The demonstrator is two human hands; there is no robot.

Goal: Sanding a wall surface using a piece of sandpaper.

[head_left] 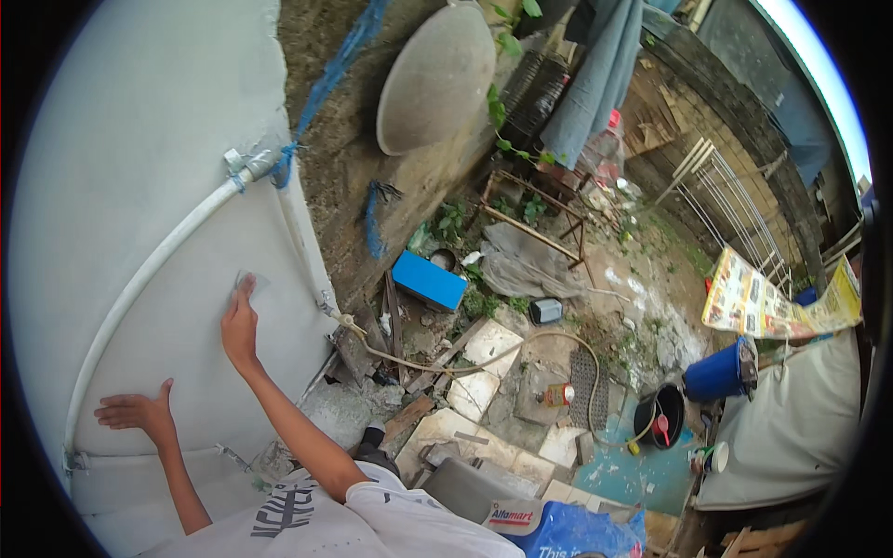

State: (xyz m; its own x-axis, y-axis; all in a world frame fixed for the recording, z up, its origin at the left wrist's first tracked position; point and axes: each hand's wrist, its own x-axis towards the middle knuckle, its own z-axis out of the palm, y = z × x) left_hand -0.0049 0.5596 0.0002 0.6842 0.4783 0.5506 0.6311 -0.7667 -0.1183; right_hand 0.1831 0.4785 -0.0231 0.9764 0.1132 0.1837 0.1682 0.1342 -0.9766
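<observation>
A smooth pale grey wall (200,246) fills the left side, with a white pipe (149,258) curving across it. My right hand (240,327) is raised to the wall between the pipe and the wall's edge. Its fingers press a small, thin, see-through flat piece (256,284) against the surface; its exact kind cannot be made out. Lower and farther left, my left hand (138,415) is spread at the wall, fingers straight, thumb up, holding nothing. The pipe's upper end is bound with blue cord (285,167) at the wall's corner.
A hose (484,367) runs from the pipe across the cluttered ground. Around it are a blue box (430,281), broken tiles (493,346), a black bucket (659,430) and a tilted blue bucket (714,374). A grey round dish (437,84) hangs on the rough wall.
</observation>
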